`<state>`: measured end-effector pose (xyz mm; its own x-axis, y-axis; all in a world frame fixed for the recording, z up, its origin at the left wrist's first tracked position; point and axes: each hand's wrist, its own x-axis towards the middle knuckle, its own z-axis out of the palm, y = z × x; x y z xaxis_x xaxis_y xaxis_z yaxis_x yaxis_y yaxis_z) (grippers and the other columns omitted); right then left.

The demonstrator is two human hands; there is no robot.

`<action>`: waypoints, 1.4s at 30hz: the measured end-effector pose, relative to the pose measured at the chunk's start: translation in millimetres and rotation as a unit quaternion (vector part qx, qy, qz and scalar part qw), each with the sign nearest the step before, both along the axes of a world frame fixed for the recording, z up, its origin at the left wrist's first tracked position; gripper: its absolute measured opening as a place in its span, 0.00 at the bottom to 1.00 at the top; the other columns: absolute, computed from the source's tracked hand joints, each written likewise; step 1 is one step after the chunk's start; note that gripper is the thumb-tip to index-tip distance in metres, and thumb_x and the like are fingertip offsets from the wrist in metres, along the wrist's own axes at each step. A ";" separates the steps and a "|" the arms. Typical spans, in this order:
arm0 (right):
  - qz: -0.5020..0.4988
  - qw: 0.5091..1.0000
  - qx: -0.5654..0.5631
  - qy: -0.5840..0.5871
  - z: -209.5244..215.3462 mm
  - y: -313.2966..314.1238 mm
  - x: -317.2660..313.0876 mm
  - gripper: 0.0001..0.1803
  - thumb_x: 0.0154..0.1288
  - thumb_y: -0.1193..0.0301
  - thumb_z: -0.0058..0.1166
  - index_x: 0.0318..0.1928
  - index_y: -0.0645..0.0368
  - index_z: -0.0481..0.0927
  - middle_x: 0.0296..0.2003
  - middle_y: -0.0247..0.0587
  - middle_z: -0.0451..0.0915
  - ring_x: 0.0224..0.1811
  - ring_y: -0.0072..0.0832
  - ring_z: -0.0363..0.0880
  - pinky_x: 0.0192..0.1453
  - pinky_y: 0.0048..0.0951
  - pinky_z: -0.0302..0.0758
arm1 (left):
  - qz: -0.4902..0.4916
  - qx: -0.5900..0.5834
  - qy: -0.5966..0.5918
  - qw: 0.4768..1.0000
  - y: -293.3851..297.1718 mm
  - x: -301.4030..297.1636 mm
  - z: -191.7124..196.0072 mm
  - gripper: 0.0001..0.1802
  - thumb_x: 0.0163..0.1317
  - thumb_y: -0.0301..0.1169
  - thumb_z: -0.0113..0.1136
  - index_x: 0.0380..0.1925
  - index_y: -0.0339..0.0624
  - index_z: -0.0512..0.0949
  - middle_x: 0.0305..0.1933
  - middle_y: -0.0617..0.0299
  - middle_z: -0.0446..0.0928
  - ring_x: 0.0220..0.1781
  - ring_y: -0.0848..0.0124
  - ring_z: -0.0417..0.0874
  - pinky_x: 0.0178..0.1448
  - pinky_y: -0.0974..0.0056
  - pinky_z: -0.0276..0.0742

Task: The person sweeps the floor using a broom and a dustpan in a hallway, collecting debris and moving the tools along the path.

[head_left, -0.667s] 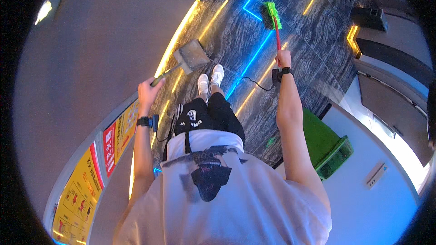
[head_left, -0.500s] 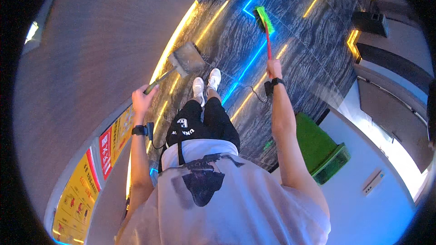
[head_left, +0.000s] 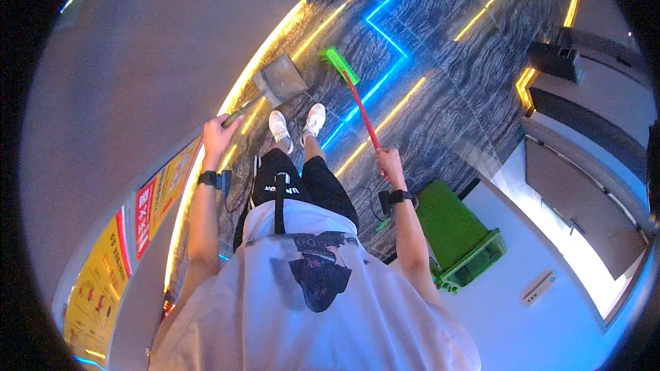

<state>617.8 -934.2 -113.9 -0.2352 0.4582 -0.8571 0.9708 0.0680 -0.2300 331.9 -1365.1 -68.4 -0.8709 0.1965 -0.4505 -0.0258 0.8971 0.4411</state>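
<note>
My left hand [head_left: 218,136] is closed round the handle of a grey dustpan [head_left: 280,81], whose pan lies low over the floor, ahead of my feet and near the lit wall edge. In my right hand [head_left: 390,166] is the red stick of a broom [head_left: 362,115]. Its bright green bristle head [head_left: 339,64] is at floor level, a little to the right of the dustpan and apart from it. Whether any dirt lies in the pan or under the bristles is too small to tell.
Dark veined floor [head_left: 440,110] with blue and yellow light strips spreads ahead. A curved grey wall [head_left: 165,62] bounds the left, with yellow and red posters [head_left: 100,288] on it. To the right stand a green wheeled bin [head_left: 454,227] and a black box [head_left: 555,62].
The broom head has swept left toward the dustpan, and my right hand has drawn back nearer my body. The dustpan has barely moved. My feet have shifted slightly.
</note>
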 end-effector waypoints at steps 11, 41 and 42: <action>0.163 0.968 0.178 0.063 -84.8 103.9 -163.8 0.28 0.70 0.54 0.54 0.29 0.72 0.84 0.25 0.63 0.84 0.33 0.54 0.87 0.37 0.48 0.81 | 0.036 -0.016 0.027 0.999 15.9 0.0 21.7 0.29 0.62 0.58 0.66 0.39 0.39 0.87 0.18 0.48 0.77 0.20 0.58 0.78 0.31 0.55 0.73; 0.490 0.821 0.233 0.180 -128.1 106.9 -87.2 0.17 0.73 0.63 0.50 0.32 0.63 0.79 0.26 0.61 0.81 0.32 0.56 0.84 0.34 0.52 0.80 | 0.187 0.040 0.045 0.981 -22.5 32.1 -17.8 0.42 0.79 0.59 0.25 0.38 0.41 0.85 0.22 0.54 0.81 0.28 0.53 0.82 0.40 0.51 0.73; 0.491 0.835 0.189 0.162 -116.7 99.7 -72.4 0.18 0.73 0.63 0.49 0.33 0.65 0.79 0.29 0.64 0.82 0.36 0.59 0.84 0.37 0.54 0.80 | 0.192 0.059 0.040 0.979 -26.9 32.8 -18.5 0.42 0.79 0.60 0.23 0.43 0.42 0.85 0.23 0.56 0.81 0.28 0.56 0.82 0.39 0.53 0.73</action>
<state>545.3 -834.6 -230.7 -0.8483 0.1303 -0.5132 0.2943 0.9218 -0.2523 364.7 -1392.0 -86.9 -0.9223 -0.1058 -0.3718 -0.3124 0.7705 0.5556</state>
